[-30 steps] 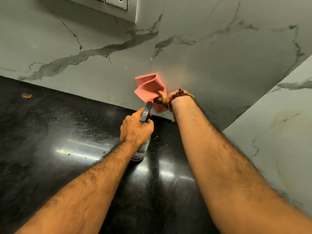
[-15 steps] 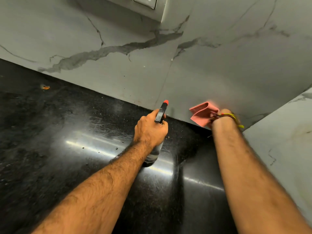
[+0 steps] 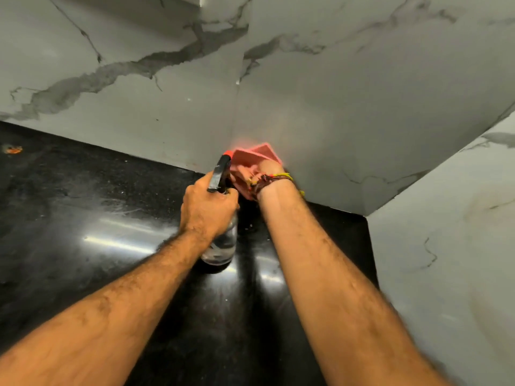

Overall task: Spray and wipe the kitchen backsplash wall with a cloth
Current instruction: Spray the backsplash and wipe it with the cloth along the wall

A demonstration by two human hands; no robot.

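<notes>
The spray bottle (image 3: 220, 240), clear with a black head and red nozzle tip, is gripped around its neck by the curled fingers of the left hand (image 3: 207, 210), just above the black countertop (image 3: 83, 218). Immediately right of the bottle, the pink cloth (image 3: 257, 156) is pressed against the marble backsplash wall (image 3: 348, 107) by the right hand (image 3: 260, 174), whose fingers are largely hidden, so their curl cannot be told. No label or writing can be read on the bottle.

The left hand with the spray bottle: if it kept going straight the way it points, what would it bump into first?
Probably the pink cloth, which the right hand presses against the backsplash wall. It lies just beyond the spray bottle that the left hand grips. Depth is unclear.
</notes>
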